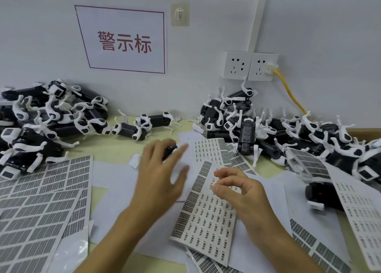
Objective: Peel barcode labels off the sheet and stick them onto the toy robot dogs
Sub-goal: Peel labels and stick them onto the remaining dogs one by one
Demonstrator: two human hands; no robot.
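A sheet of barcode labels [206, 213] lies in front of me on white paper. My right hand [237, 190] hovers over its upper part with curled fingers, thumb and forefinger pinching a small barcode label [213, 182]. My left hand [160, 171] is blurred, its fingers spread and straight, above a black-and-white toy robot dog [171, 148] that it mostly hides. Whether it touches the dog I cannot tell. Two more dogs [144, 124] lie beyond it near the wall.
Heaps of toy dogs fill the back left [47, 118] and back right [288, 136]. More label sheets lie at the left [41, 200] and right [358, 208]. A yellow cable [288, 91] runs from the wall sockets [250, 66].
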